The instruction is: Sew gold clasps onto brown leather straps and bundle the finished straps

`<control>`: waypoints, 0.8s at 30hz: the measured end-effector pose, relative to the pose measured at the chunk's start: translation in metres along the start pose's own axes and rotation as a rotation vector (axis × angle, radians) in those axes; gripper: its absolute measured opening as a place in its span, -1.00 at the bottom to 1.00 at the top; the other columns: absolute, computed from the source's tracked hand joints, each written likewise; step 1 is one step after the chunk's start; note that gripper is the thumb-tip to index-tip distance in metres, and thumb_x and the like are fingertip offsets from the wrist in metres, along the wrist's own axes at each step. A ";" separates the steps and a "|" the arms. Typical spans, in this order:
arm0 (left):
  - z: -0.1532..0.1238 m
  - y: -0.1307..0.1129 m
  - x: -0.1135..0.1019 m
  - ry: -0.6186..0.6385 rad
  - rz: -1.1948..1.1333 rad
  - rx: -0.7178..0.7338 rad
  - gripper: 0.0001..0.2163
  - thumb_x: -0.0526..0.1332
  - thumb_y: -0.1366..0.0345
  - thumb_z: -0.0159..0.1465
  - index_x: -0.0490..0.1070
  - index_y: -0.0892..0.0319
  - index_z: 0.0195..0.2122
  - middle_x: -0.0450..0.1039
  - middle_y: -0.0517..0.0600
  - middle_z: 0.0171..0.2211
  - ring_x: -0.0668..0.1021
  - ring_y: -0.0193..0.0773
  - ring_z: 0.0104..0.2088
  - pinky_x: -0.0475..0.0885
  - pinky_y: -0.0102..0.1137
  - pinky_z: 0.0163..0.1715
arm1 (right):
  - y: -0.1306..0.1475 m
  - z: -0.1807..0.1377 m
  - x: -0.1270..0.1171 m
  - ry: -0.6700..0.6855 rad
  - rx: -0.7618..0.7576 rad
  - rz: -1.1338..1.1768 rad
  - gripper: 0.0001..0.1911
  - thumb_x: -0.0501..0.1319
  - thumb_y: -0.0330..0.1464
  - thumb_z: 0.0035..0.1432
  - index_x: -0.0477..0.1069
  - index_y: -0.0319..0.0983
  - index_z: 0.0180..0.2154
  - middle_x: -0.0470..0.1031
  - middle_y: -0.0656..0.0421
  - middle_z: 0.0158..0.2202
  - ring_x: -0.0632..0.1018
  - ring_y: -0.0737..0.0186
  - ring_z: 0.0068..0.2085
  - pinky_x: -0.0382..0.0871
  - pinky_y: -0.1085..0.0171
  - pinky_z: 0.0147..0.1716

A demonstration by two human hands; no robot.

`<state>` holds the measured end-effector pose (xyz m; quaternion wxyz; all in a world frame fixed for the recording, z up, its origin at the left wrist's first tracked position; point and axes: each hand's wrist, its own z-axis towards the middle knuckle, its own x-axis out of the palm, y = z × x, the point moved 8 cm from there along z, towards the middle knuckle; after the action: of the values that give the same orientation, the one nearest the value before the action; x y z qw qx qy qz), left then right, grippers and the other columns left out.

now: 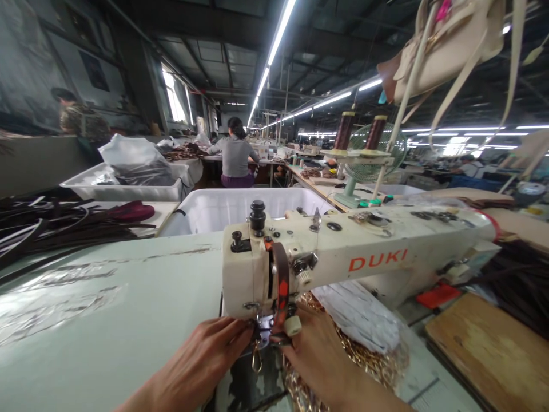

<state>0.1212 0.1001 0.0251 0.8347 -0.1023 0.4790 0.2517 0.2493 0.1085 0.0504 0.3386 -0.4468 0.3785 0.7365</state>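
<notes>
In front of me a cream sewing machine (326, 252) marked DUKI stands with its needle area between my hands. My left hand (210, 346) lies to the left of the presser foot, fingers pressed together on a small dark strap piece, mostly hidden. A gold snap hook (256, 359) hangs just right of those fingertips. My right hand (315, 349) is bent close on the other side, its fingers closed at a dark strip (281, 339) beside the foot. What it grips is largely covered by the hand and machine.
A clear bag (355, 315) and gold chains (377, 360) lie under the machine arm. A wooden board (493, 349) is at right. A white bin (206, 206) stands behind; dark straps (64, 223) lie at left. A seated person (237, 154) works ahead.
</notes>
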 end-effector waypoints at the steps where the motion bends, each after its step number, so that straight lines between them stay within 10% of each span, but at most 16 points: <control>1: 0.000 0.000 0.001 0.008 -0.007 -0.006 -0.74 -0.13 0.38 0.41 0.33 0.22 -0.07 0.50 0.04 -0.23 0.55 -0.19 -0.32 0.53 -0.32 -0.33 | -0.001 0.000 0.000 0.002 0.006 0.002 -0.88 0.14 -0.32 0.26 0.44 -0.14 -0.30 0.50 0.27 -0.27 0.50 0.27 -0.24 0.22 0.31 -0.35; 14: -0.003 0.008 0.005 0.007 -0.019 -0.056 -0.75 -0.10 0.35 0.40 0.33 0.19 -0.04 0.51 0.05 -0.22 0.55 -0.14 -0.34 0.45 -0.29 -0.44 | -0.003 0.008 0.015 0.056 0.042 0.017 -0.70 -0.01 -0.33 0.30 0.48 -0.11 -0.11 0.54 0.19 -0.16 0.52 0.17 -0.17 0.29 0.30 -0.27; 24: 0.006 0.042 0.009 0.049 -0.360 -0.243 -0.86 0.11 0.35 0.32 0.38 0.13 -0.13 0.48 -0.02 -0.17 0.50 -0.24 -0.14 0.39 -0.41 -0.10 | -0.007 0.010 0.025 0.143 0.089 -0.055 -0.65 0.07 -0.47 0.09 0.49 -0.14 -0.12 0.53 0.10 -0.10 0.50 0.07 -0.07 0.29 0.19 -0.08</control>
<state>0.1075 0.1408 0.0233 0.8359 -0.2919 0.4393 0.1520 0.2420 0.1244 0.0291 0.3505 -0.4930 0.4214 0.6757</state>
